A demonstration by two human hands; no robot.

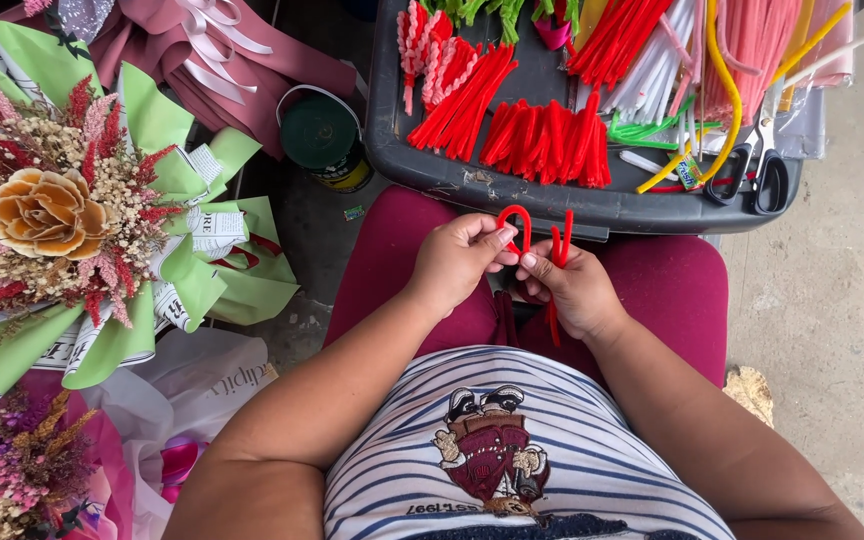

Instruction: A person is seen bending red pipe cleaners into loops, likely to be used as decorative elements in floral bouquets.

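Fingers (505,238) of the left hand (457,262) pinch the near leg of a red pipe cleaner (518,222), whose top arches just above the fingertips. In the head view, the only one, the right hand (577,292) meets it knuckle to knuckle, thumb and forefinger closed on red stems (560,240) that stand up beyond the fingertips while a tail hangs below the palm toward the lap. Both hands are clenched tight around the wire, with no gap showing between the pads; neither is released.

To bend such a loop well, it seems best to keep the two pinches close together, so the curve forms right at the fingertips, and to roll the wire rather than kink it.

Beyond the fingers, well apart, a dark tray (512,192) holds bundles of cut red pipe cleaners (547,140), with white, pink, green and yellow ones further back. Black-handled scissors (760,170) lie at the tray's rim, off past the right hand. Out past the left hand stand a green tin (324,135) and, further still, a bouquet (52,215) wrapped in green paper, with a tan rose at its middle.
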